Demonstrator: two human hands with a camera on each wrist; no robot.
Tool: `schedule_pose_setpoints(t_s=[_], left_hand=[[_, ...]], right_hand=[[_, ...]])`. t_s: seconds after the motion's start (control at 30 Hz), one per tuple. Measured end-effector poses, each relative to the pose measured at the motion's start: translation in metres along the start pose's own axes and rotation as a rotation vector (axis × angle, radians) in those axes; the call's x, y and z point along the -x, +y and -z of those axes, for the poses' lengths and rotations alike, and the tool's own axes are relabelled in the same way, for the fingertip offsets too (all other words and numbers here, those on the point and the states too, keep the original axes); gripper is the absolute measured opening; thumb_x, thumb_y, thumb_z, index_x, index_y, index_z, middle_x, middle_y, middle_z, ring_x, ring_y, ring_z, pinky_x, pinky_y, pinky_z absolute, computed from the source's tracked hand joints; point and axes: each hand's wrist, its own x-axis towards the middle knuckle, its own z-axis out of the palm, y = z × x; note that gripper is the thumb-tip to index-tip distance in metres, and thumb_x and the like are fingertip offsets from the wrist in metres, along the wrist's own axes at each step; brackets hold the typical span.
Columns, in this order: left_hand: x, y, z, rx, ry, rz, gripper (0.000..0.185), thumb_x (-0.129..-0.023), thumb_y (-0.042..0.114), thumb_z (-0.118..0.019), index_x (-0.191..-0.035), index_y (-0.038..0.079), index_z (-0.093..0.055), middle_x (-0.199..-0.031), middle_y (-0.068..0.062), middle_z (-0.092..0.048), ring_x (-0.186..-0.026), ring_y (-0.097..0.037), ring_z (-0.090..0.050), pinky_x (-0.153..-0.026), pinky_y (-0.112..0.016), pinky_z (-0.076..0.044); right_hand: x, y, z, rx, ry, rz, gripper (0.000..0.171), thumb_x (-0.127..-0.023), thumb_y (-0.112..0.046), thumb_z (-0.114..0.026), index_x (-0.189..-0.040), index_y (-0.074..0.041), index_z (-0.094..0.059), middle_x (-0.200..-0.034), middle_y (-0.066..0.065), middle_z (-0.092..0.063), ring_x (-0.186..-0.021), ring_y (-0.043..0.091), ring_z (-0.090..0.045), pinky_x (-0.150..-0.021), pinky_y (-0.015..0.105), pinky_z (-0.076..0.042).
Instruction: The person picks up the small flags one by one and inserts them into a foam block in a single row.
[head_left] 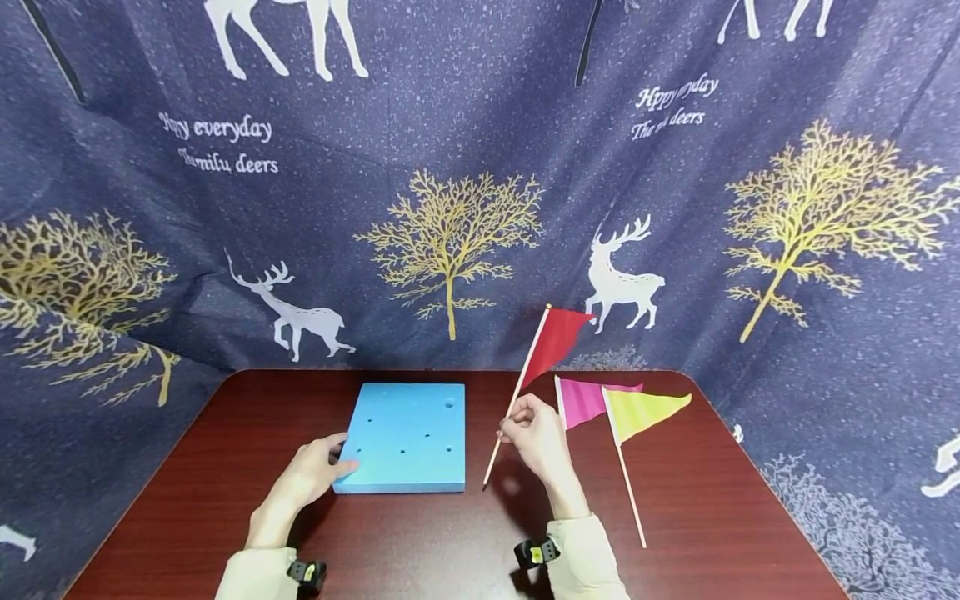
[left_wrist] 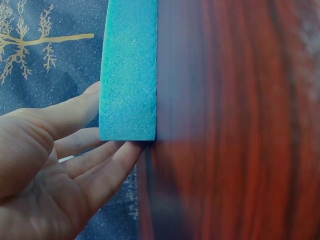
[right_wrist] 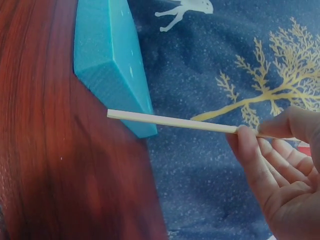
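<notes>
Cream sleeves [head_left: 588,558] reach over the brown desk [head_left: 420,542]. Left hand [head_left: 311,468] grips the left edge of the blue block [head_left: 408,412], thumb on top, fingers against the side. Right hand [head_left: 536,433] pinches the stick of the tilted red flag [head_left: 553,342], its lower end just right of the block. Farther right, the yellow flag [head_left: 641,415] lies overlapping the pink flag [head_left: 583,402]. Behind hangs a dark blue cloth [head_left: 480,125] with deer and trees.

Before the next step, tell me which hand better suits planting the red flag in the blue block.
Probably the right hand: it pinches the red flag by its stick, beside the blue block; the left hand holds the block.
</notes>
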Motion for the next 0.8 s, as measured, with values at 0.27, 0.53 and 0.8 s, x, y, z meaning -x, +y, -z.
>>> schedule_pose_setpoints(t_s=[0.27, 0.53, 0.8], left_hand=[[-0.001, -0.001, -0.001, 0.002, 0.008, -0.009, 0.064, -0.09, 0.021, -0.072, -0.138, -0.011, -0.046, -0.12, -0.026, -0.059, -0.1, -0.033, -0.061, -0.076, -0.043, -0.052], [0.0, -0.001, 0.0, 0.015, -0.003, -0.008, 0.065, -0.09, 0.021, -0.072, -0.139, -0.011, -0.044, -0.119, -0.026, -0.059, -0.099, -0.033, -0.061, -0.075, -0.042, -0.052], [0.0, 0.0, 0.0, 0.018, -0.001, -0.004, 0.064, -0.09, 0.019, -0.072, -0.139, -0.011, -0.045, -0.12, -0.026, -0.059, -0.101, -0.034, -0.061, -0.077, -0.043, -0.052]], right_hand=[[0.009, -0.023, -0.006, 0.038, -0.025, 0.054, 0.012, -0.079, 0.013, -0.065, -0.086, 0.004, -0.061, -0.074, 0.02, -0.066, -0.07, 0.035, -0.07, -0.065, 0.041, -0.058], [0.006, -0.008, -0.016, 0.046, -0.03, 0.099, 0.011, -0.079, 0.006, -0.069, -0.088, 0.0, -0.065, -0.073, 0.009, -0.068, -0.065, 0.02, -0.069, -0.062, 0.028, -0.056], [0.01, -0.014, -0.028, 0.133, 0.012, 0.177, 0.007, -0.082, 0.001, -0.072, -0.087, -0.002, -0.069, -0.074, 0.003, -0.069, -0.066, 0.011, -0.067, -0.063, 0.025, -0.054]])
